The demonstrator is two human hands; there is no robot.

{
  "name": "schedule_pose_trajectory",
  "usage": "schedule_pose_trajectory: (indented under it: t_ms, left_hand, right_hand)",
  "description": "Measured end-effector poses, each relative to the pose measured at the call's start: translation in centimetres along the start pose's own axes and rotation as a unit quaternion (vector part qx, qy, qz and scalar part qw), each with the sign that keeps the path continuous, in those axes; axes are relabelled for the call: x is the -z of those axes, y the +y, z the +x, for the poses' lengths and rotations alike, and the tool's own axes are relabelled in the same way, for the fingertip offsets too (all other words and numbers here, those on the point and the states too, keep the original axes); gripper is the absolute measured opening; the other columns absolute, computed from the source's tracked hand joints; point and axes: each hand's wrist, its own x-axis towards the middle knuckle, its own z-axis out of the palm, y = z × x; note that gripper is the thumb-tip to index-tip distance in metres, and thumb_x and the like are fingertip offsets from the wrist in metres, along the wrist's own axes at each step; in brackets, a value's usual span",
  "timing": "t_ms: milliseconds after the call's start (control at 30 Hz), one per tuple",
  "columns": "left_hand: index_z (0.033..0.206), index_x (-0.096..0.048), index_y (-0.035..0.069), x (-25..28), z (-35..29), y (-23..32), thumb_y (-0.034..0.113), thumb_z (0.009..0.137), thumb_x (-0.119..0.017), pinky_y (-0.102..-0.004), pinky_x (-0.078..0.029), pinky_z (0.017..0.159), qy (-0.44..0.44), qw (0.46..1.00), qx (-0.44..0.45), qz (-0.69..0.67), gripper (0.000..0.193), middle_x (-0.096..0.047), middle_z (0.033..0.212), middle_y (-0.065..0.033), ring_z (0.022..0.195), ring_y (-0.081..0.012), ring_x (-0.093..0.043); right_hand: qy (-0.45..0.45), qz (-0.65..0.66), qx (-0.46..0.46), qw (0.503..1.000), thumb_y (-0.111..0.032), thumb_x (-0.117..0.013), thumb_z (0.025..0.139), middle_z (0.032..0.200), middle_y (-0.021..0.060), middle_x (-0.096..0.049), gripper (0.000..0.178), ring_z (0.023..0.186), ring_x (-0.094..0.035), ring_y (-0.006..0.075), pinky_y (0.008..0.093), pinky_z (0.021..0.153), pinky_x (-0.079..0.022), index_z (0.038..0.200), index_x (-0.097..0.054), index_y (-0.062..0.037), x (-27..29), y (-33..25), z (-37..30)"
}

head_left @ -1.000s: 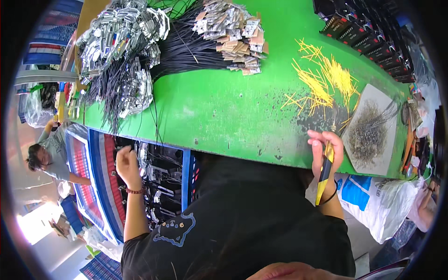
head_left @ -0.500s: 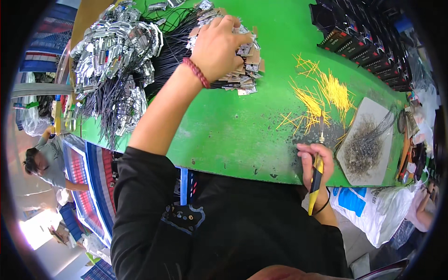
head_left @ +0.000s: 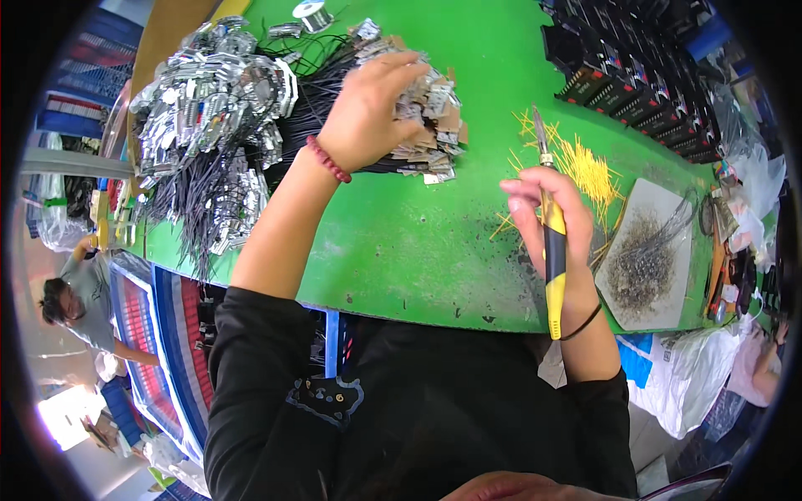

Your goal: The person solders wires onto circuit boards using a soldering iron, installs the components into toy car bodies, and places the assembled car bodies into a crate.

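Observation:
My right hand is wrapped around the yellow-and-black handle of a soldering iron, its metal tip pointing away from me over the green tabletop. Over at the back left, my left hand is open, thumb and fingers apart, at the pile of small circuit boards with brown backing pieces. Whether its fingertips touch the boards is unclear. Black wires run from those boards toward a heap of shiny metal-cased parts. Thin yellow sticks or wires lie scattered beyond the iron.
A spool of solder wire stands at the back. Stacked black trays line the back right. On the right lies a pale board covered with dark crumbs and fine wires. Another person is at far left.
My right hand has lifted the soldering iron away from the yellow pieces, moving farther out and slightly left. My left hand has drawn back a little toward the left. The spool has come into view.

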Motion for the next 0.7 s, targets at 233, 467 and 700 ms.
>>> schedule_pose_trajectory:
  t_ms: [233,467,700]
  left_hand:
    - [0.106,-0.069,0.006,4.0,-2.7,-4.3,0.009,0.076,-0.069,-0.0376,-0.052,0.084,-0.019,0.996,0.085,-0.020,0.030,-0.067,0.107,-0.0123,0.098,-0.0299,-0.064]
    - [0.090,-0.070,0.004,4.0,-3.7,-6.1,0.015,0.075,-0.074,-0.0358,-0.054,0.073,-0.037,0.993,0.098,-0.058,0.019,-0.069,0.095,-0.0138,0.081,-0.0288,-0.067]
    - [0.092,-0.068,0.009,2.0,-5.6,3.9,0.002,0.068,-0.061,-0.0339,-0.055,0.066,0.106,0.988,-0.111,0.002,0.026,-0.069,0.091,-0.0068,0.077,-0.0226,-0.067]
  right_hand:
    - [-0.029,0.015,-0.007,0.999,-0.001,-0.064,0.087,0.092,0.0120,-0.066,0.026,0.089,-0.071,0.0223,0.0317,0.076,-0.056,0.110,-0.054,0.0010,-2.1,-0.1,-3.1]
    - [-0.047,0.011,0.010,0.999,0.002,-0.064,0.086,0.094,0.0111,-0.063,0.026,0.088,-0.071,0.0239,0.0323,0.076,-0.057,0.111,-0.055,0.0010,-2.4,-1.3,-4.7]
    - [0.055,0.103,-0.096,0.988,-0.007,-0.067,0.088,0.091,0.0132,-0.068,0.028,0.087,-0.070,0.0209,0.0305,0.075,-0.056,0.111,-0.054,0.0003,-3.0,-1.7,-5.9]
